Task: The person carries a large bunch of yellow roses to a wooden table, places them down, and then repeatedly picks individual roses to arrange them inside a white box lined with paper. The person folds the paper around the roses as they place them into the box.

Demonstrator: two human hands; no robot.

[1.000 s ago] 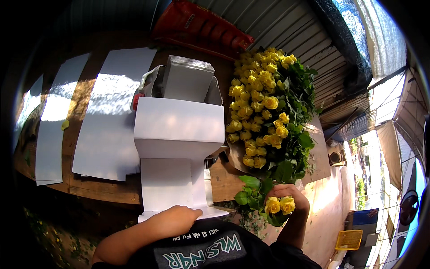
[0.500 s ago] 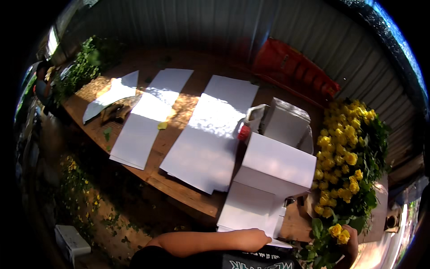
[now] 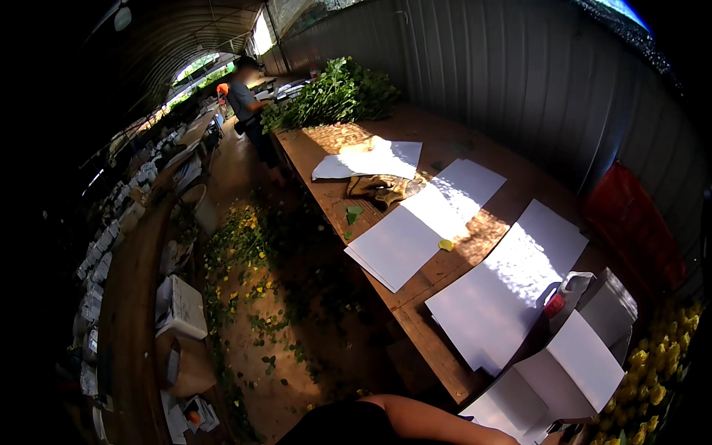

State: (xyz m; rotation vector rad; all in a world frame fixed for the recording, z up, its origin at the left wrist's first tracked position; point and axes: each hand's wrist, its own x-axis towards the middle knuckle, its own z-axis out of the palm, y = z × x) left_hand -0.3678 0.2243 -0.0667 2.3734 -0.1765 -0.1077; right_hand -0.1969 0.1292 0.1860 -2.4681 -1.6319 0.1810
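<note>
My left forearm [image 3: 430, 419] crosses the lower edge, reaching right past the near side of a folded white cardboard box or stand [image 3: 571, 363]. The hand at its end is cut off by the frame. No part of my right hand shows. Behind the cardboard stand a grey-white box [image 3: 610, 308] and a clear container with a red part [image 3: 555, 305]. Large white sheets [image 3: 482, 319] lie flat beside them, with a second stack of white sheets [image 3: 397, 248] farther left. Yellow roses [image 3: 653, 371] are massed at the right edge.
Green leafy stems [image 3: 345, 93] are heaped at the table's far end, near a person [image 3: 248, 104]. A curved white sheet [image 3: 371, 159] lies by a brown object [image 3: 382, 189]. Leaves and petals litter the floor [image 3: 297, 371]; white bins [image 3: 182, 308] line the left.
The view has swung left, bringing the aisle and the person into sight. My right hand and its yellow roses have left the picture, and my left hand has slipped below the edge.
</note>
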